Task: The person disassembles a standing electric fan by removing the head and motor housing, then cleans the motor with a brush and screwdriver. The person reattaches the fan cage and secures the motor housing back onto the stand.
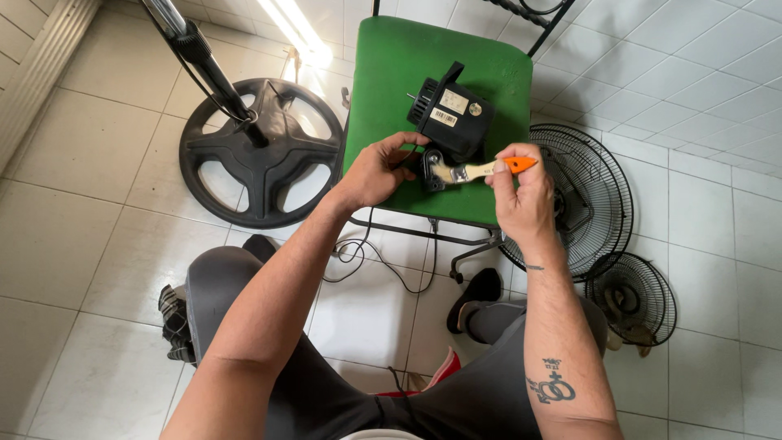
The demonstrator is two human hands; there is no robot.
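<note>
On green chair seat (383, 73), white tile floor (73, 244): left hand (381, 169) grips fan motor (448, 118); right hand (521, 195) fingers pinch brush (476, 169).

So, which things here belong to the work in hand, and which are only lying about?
In use:
- left hand, steadying the black fan motor
- right hand, holding the small paintbrush
- green chair seat under the motor

Lying about:
- round fan base with pole
- two wire fan guards on the floor

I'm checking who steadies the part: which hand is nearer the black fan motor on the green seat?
Left. The left hand touches the black fan motor at its lower edge; the right hand sits farther off, holding a paintbrush.
</note>
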